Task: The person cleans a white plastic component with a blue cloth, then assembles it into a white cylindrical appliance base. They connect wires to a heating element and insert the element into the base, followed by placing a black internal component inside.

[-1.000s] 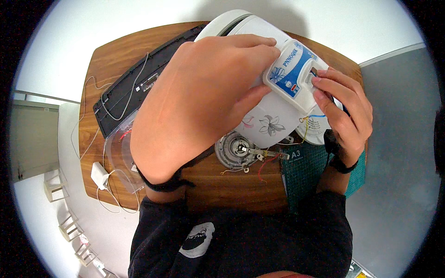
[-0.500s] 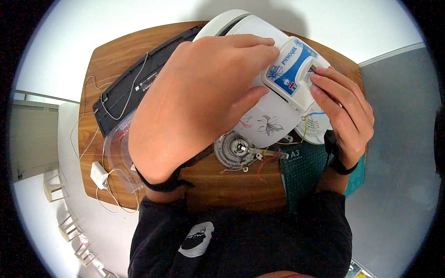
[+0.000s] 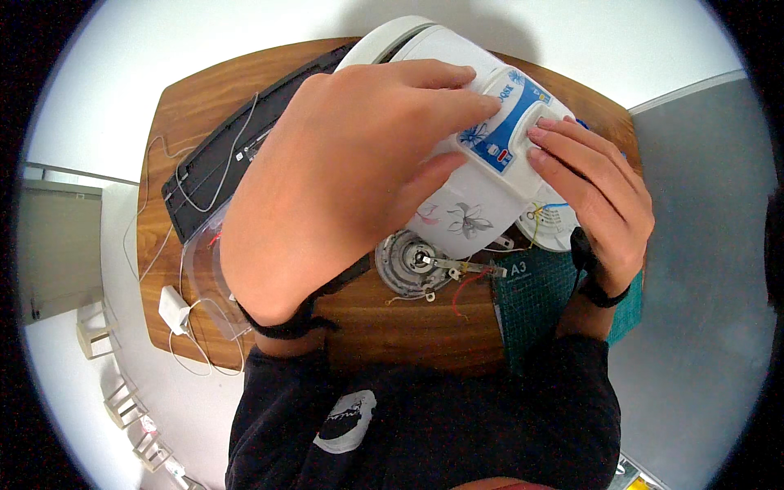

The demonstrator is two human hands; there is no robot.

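Note:
A white rice cooker housing point(image 3: 465, 220) with a flower print lies tilted at the back of the table. On its side is a control panel point(image 3: 510, 122) with a blue and white face. My left hand point(image 3: 351, 155) holds the housing, its fingers over the panel's left edge and its thumb lower on the wall. My right hand point(image 3: 600, 184) grips the panel's right edge, fingertips by a recess there. Below the housing sits a round metal heating plate point(image 3: 400, 269) with a metal strip and loose wires. A round white cover point(image 3: 547, 224) with wires is partly behind my right hand.
A long black panel point(image 3: 216, 167) with a thin cable lies at the back left. Near the left edge are a clear plastic piece point(image 3: 212, 278) and a white power adapter point(image 3: 172, 309). A green cutting mat point(image 3: 531, 302) is at the right, under my right forearm.
The housing and its panel have shifted a little left, with my right hand moving the same way. My left fingers now cover more of the panel's left side.

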